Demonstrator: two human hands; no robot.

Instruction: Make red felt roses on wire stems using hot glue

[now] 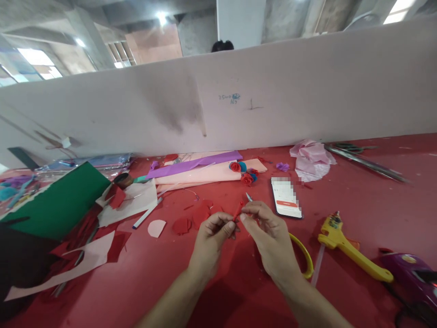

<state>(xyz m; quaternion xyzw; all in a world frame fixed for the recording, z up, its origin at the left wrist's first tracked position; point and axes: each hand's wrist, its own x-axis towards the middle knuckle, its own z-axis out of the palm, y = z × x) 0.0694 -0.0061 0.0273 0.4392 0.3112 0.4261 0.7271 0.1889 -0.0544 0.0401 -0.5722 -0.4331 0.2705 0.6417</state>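
Two hands, left of the phone [287,198], seem to be shaping a slim red piece [238,211].
From here, the left hand [210,241] has its fingers pinched nearly closed on the piece's lower end; the right hand [271,237] has thumb and forefinger almost together on its side, the tip poking up free between them. I'd say the next move calls for a light, steady pinch. Scissors [309,259] lie on the phone's near side, partly hidden by the right hand.
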